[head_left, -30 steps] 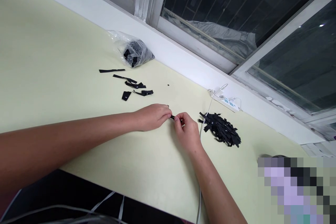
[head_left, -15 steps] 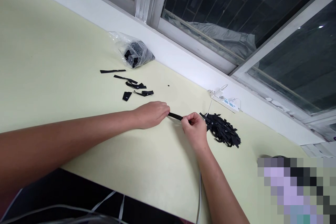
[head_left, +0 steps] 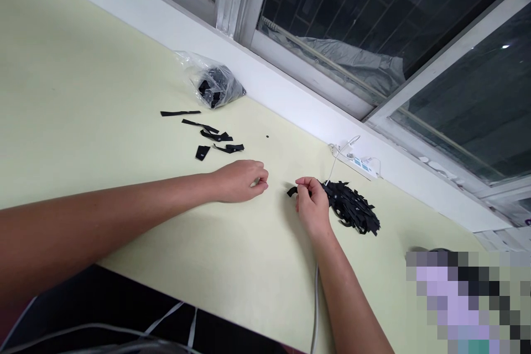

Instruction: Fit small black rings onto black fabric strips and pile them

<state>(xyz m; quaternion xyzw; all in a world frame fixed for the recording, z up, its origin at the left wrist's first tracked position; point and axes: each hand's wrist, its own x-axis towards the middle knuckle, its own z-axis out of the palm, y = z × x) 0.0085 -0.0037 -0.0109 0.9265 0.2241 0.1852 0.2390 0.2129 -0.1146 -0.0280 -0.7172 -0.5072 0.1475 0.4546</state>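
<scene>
My right hand [head_left: 312, 206] pinches a short black fabric strip [head_left: 292, 191] just left of a heap of similar black strips [head_left: 352, 207] on the pale yellow table [head_left: 83, 94]. The strip's free end sticks out to the left of my fingers. A little to the left, my left hand [head_left: 240, 180] rests on the table with its fingers curled together; nothing shows between them.
Several loose black strips [head_left: 215, 135] lie further back to the left. Behind them sits a clear plastic bag [head_left: 211, 86] of black pieces by the window ledge. A white power strip [head_left: 359, 163] with a cable lies beyond the heap; a grey cable [head_left: 315, 310] crosses the table's front edge.
The two hands held one strip stretched between them. My left hand has let go of it, and my right hand has carried the strip right, toward the heap.
</scene>
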